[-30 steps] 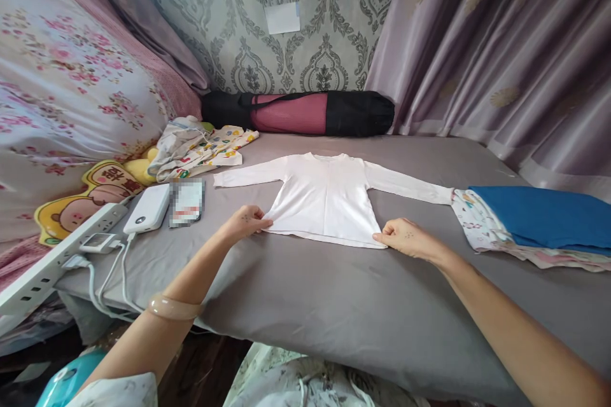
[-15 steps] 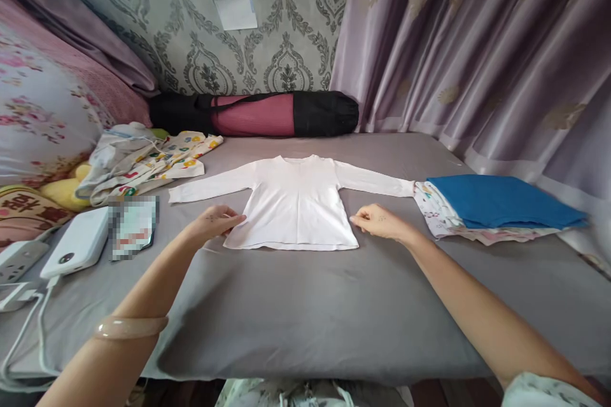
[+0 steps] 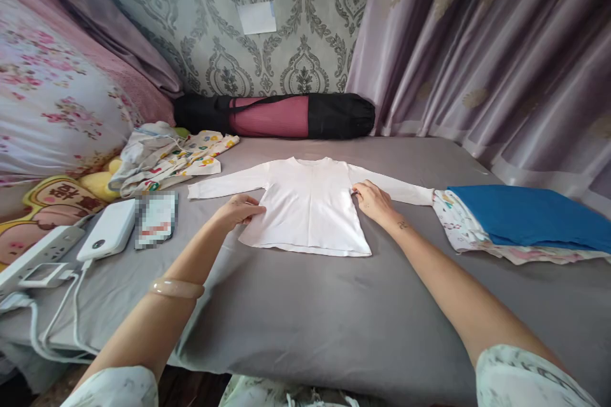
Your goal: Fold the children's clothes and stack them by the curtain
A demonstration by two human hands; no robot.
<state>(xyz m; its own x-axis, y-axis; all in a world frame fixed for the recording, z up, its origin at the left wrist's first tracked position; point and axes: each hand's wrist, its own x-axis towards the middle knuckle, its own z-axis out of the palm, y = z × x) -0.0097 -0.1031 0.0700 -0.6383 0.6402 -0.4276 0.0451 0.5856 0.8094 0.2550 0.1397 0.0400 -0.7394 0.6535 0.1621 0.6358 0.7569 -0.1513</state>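
A white long-sleeved shirt [image 3: 312,210] lies spread flat on the grey-covered bed, neck away from me and both sleeves stretched out sideways. My left hand [image 3: 238,211] pinches its left side edge about midway down, fingers closed. On the opposite side, my right hand [image 3: 375,202] is closed on the edge just below the right armpit. The fingertips of both hands are partly hidden. The right cuff reaches a folded pile topped by a blue cloth [image 3: 534,215].
At left lie a white power bank [image 3: 107,229], a power strip [image 3: 48,254] with cables, a blurred flat packet [image 3: 156,219] and crumpled patterned clothing [image 3: 176,162]. A black and maroon rolled bag [image 3: 274,116] rests along the wall. Purple curtains [image 3: 429,44] hang at right.
My right hand has moved up along the shirt's side to just below the armpit. My left hand has also shifted slightly up its edge. The view has turned a little left.
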